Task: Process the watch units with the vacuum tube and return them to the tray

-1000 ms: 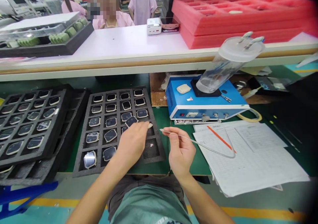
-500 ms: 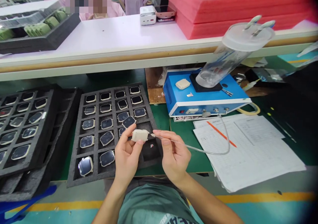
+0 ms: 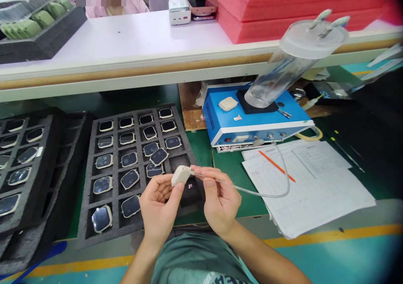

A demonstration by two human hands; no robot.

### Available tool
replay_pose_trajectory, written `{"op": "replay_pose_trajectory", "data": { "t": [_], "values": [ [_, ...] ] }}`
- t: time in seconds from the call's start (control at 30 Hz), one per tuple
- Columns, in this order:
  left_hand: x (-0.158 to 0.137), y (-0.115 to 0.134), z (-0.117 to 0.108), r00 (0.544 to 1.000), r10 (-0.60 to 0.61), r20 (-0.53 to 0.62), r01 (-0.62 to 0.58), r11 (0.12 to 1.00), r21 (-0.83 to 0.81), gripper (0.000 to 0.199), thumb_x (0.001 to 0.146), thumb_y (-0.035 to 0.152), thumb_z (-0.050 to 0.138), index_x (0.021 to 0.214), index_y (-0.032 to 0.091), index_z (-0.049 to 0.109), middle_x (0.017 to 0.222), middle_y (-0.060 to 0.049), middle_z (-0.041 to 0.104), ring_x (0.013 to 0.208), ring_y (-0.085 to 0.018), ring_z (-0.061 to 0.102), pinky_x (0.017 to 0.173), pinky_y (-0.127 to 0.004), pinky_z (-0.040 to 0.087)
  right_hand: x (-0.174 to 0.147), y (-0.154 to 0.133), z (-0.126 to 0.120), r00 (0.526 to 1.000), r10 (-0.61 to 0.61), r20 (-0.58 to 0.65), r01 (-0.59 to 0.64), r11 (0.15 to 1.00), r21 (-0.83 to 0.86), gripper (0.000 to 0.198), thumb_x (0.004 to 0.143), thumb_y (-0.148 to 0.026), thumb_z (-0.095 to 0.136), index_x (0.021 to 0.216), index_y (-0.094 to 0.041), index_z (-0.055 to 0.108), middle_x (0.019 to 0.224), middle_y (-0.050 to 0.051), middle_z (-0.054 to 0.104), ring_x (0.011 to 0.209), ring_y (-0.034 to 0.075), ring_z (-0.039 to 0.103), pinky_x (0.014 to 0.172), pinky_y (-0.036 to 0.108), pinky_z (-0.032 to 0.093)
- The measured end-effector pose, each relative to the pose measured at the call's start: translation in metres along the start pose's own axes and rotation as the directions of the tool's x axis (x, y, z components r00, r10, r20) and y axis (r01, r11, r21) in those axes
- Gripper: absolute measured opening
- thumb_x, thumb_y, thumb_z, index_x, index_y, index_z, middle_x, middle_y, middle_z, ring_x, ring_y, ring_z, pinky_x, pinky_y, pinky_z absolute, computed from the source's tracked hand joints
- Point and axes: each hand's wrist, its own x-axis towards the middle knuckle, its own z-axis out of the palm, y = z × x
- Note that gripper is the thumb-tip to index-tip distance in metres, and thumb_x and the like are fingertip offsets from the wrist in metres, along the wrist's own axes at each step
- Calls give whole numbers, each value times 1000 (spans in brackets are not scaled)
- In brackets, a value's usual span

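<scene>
Between the thumb and fingers of my left hand (image 3: 162,204) is a cream smartwatch case (image 3: 181,175), tilted with one edge toward the right. My right hand (image 3: 222,198) pinches the end of a thin clear tube (image 3: 252,191), whose small tip meets the case's right edge. The tube loops back to the front of a blue box-shaped machine (image 3: 261,128). Below and left of my hands lies a dark foam tray (image 3: 86,204) with several smartwatches in its compartments; one smartwatch (image 3: 159,157) rests across a divider.
More watches fill a second foam tray (image 3: 40,200) at the left. On the machine stand a clear cylinder (image 3: 267,80) and another cream case (image 3: 228,104). Papers (image 3: 308,191) with an orange strip lie right. Behind is a white shelf (image 3: 135,40) with red foam (image 3: 252,28); a person sits beyond.
My left hand has turned the watch case to a steeper tilt and brought its edge to the tube tip, which was slightly apart before. The camera view has shifted a little.
</scene>
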Motion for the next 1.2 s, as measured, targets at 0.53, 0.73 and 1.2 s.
{"op": "replay_pose_trajectory", "data": {
  "t": [0.53,0.73,1.2],
  "values": [
    [-1,-2,-1,998,62,34,-63,997,43,18,80,23,88,92,18,76,89,-7,84,78,-19,82,72,-22,66,4,-1,1,1000,-3,4,3,1000,3,18,107,-23,59,111,-27,76,107,7,82,105,22,80,90,38,69],
    [-1,-1,-1,997,69,42,-72,995,62,18,80,25,88,92,18,77,89,-7,84,79,-19,82,72,-23,67,2,0,0,1000,-5,10,5,1000,14,18,106,-22,60,111,-28,76,108,7,81,106,24,79,85,39,70],
    [5,0,-1,990,129,62,-132,990,55,20,77,21,89,92,20,77,89,-5,85,78,-17,83,76,-17,65,11,1,3,998,-46,30,46,999,-2,20,106,-20,57,110,-26,76,106,7,80,104,22,79,92,38,66]
  ]
}}
